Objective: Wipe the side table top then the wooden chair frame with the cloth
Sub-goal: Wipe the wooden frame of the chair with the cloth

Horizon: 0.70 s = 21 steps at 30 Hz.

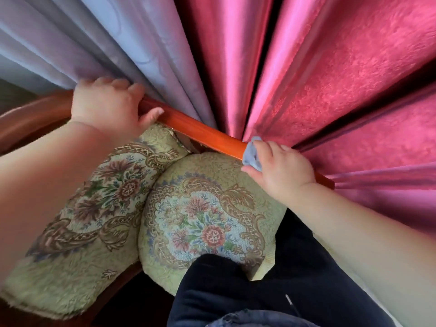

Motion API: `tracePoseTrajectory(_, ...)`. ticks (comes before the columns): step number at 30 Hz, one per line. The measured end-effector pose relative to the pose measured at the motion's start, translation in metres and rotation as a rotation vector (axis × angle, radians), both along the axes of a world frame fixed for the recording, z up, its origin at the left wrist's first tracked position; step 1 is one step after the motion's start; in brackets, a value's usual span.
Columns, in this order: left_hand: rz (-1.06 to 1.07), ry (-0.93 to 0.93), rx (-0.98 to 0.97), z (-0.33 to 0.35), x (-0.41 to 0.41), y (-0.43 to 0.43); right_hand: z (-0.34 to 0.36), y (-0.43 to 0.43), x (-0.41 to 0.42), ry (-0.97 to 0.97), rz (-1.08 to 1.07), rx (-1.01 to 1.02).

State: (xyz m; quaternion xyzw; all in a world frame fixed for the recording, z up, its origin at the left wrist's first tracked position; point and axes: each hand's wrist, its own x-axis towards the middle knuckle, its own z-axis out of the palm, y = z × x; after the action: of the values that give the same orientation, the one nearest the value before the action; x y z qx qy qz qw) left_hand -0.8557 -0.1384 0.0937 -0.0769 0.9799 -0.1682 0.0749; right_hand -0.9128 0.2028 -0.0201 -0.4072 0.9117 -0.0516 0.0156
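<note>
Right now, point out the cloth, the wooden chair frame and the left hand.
cloth (250,156), head view, bunched blue fold
wooden chair frame (200,131), head view, bare top rail
left hand (106,107), head view, back of hand

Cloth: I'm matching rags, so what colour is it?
Pale blue cloth, gripped by the right hand; head view shows it best.

curtains (236,55) hang behind the chair frame (203,133), cushions (195,220) before it.

Pale lavender curtain (106,43) folds fill the upper left of the frame, and shiny magenta curtain (342,79) folds (some smooth, some crinkle-textured) fan across the upper right. At lower centre sits a rounded green seat cushion (207,220) with a floral medallion, touching a second cushion (94,197) of matching fabric at lower left.
</note>
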Motion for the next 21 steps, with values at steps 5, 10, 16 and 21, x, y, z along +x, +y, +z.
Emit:
tracePoseTrajectory(5, 0.048, 0.063, -0.036, 0.019, 0.027, -0.038, 0.005, -0.008, 0.002, 0.036, -0.060, 0.062)
tracePoseTrajectory(10, 0.028, 0.050, -0.032, 0.013, 0.029, -0.044, 0.004, -0.101, 0.000, -0.043, -0.005, 0.064)
tracePoseTrajectory(16, 0.053, 0.090, -0.022, 0.002, 0.030, -0.048, 0.012, -0.187, 0.006, -0.146, -0.021, -0.171)
tracePoseTrajectory(21, 0.017, 0.155, -0.064, -0.005, 0.033, -0.053, 0.007, -0.120, 0.005, -0.109, -0.001, 0.011)
